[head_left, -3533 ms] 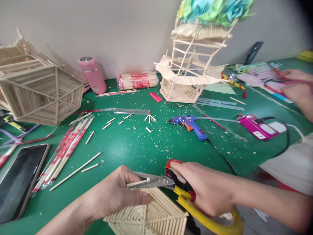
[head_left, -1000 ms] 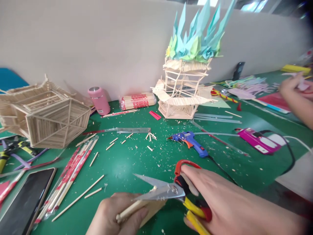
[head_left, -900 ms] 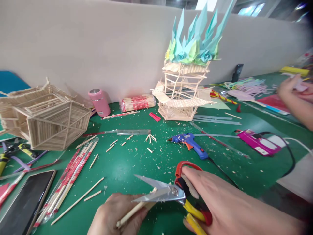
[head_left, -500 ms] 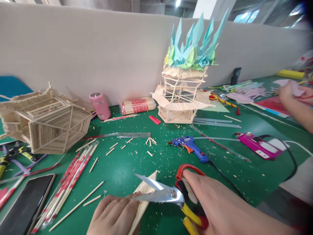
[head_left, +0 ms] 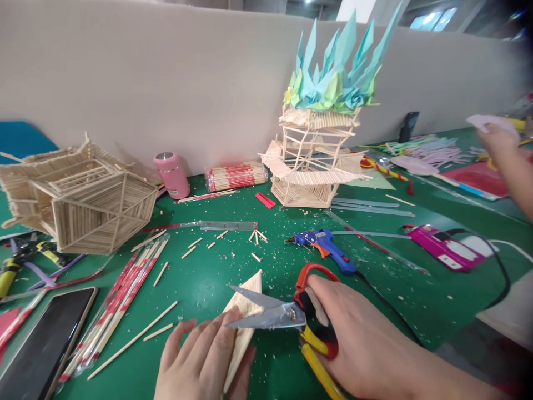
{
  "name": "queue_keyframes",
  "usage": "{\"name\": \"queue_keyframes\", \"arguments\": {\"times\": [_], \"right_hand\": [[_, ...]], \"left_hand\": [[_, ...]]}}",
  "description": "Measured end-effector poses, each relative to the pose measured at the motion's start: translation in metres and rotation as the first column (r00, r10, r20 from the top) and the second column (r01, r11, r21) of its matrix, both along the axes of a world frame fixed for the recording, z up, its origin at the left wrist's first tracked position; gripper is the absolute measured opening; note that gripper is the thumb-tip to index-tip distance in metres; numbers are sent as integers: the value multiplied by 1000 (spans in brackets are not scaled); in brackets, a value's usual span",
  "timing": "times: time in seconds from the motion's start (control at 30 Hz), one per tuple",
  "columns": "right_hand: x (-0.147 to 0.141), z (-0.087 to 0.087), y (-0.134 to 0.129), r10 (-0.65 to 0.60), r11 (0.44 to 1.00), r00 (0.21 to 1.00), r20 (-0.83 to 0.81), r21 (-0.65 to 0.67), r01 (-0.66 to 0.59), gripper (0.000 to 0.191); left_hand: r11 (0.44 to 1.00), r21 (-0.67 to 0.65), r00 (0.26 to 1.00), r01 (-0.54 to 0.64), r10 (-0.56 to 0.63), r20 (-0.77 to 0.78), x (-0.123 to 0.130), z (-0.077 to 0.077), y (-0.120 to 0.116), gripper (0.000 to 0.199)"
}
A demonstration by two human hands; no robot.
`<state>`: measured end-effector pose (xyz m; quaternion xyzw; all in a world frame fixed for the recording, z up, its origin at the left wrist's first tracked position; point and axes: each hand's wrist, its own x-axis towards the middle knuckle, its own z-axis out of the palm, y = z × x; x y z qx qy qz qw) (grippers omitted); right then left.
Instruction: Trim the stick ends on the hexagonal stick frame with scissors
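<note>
Bench [head_left: 200, 289], green-topped, carries two stick structures. An upright stick tower [head_left: 310, 178], crowned with blue and green folded paper, stands near the far edge, right of the middle; a stick house [head_left: 108, 214] lies tipped on its side toward the left end, its spoked face turned nearward. The right hand [head_left: 345, 322] has its grip closed around the handles of one pair of scissors [head_left: 275, 318], whose blades point to the left end and stand moderately apart. The left hand [head_left: 200, 355] has its grip closed on one stick panel [head_left: 250, 291], fingers spread over its upper face. The panel is above the bench, toward the near edge; its long axis runs outward, the pointed corner aimed at the far edge and leaning slightly right. The blades overlap it, but whether they touch it I cannot tell. One phone [head_left: 50, 344] lies at the near left corner. By the far edge are one pink bottle [head_left: 172, 176], its small label unreadable, and one wrapped bundle [head_left: 237, 176] with red bands, any print too blurred to read. One blue glue gun [head_left: 327, 248] points left at mid-bench; one magenta power strip [head_left: 441, 250] lies toward the right end. One long stick [head_left: 133, 340] has one short stick [head_left: 157, 332] just beside it. Pale crumbs [head_left: 287, 268] are scattered about the middle.
</note>
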<state>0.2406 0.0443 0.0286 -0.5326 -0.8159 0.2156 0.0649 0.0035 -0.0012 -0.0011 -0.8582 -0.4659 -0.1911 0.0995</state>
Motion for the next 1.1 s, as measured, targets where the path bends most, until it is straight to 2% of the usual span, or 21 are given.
{"name": "queue_keyframes", "arguments": {"times": [0.07, 0.13, 0.3, 0.47, 0.67, 0.97, 1.03, 1.1], "right_hand": [[-2, -1, -1, -1, 1000, 1000, -6, -3, 1, 28], [-5, -3, -2, -13, 1000, 1000, -7, 4, 13, 28], [-13, -6, -7, -99, 991, 995, -12, -89, 97, 29], [-17, -6, -8, -144, 976, 990, -7, -168, 141, 29], [-20, -12, -10, -191, 953, 980, -58, -248, 171, 31], [-21, -34, -15, -199, 969, 973, -114, -172, 178, 32], [-19, -38, -13, -181, 978, 977, -117, -125, 166, 31], [-14, -39, -9, -152, 987, 982, -116, -59, 146, 31]], "left_hand": [[999, 20, 998, -26, 25, 49, 2, 1, 2, 27], [997, 79, 997, -8, 3, 72, 4, 1, 3, 27], [971, 238, 1000, 12, -11, -5, 6, -1, 9, 19], [957, 288, 998, -9, 25, -51, 9, -6, 11, 23], [959, 276, 996, -60, 76, -48, 14, -16, 8, 27], [959, 256, 991, -121, 131, -23, 22, -18, 7, 26], [972, 197, 991, -129, 132, -2, 21, -17, 6, 26], [994, 83, 997, -74, 71, 34, 17, -13, 3, 34]]}}
